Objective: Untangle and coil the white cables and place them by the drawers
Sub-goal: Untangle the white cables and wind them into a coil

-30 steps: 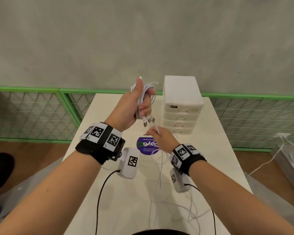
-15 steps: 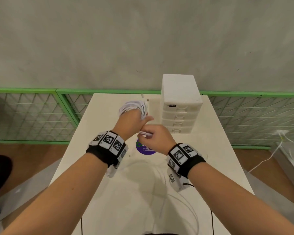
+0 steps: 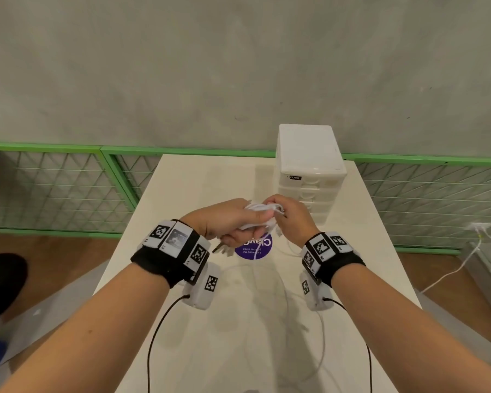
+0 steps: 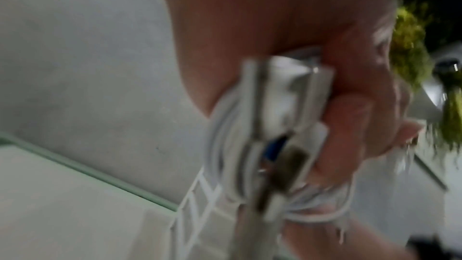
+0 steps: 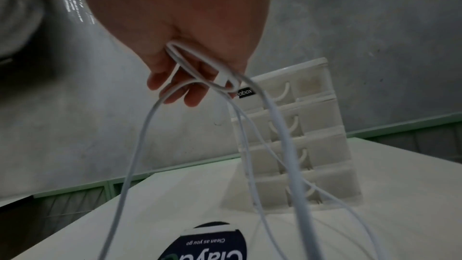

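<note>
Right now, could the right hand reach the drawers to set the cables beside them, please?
Probably yes: the right hand hangs just in front of the drawers, nothing between, but it holds the cables with the left hand.

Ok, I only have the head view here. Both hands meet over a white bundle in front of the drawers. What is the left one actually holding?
Observer: In the left wrist view the left hand grips a coiled cable bundle with several connector plugs pressed against the fingers.
Operator: And the right hand?
Observer: In the right wrist view the right hand has a loop of white cable running through its curled fingers.
Operator: Is that strand all gathered up?
Observer: No. Long strands hang from that hand toward the table, in front of the drawer unit.
</note>
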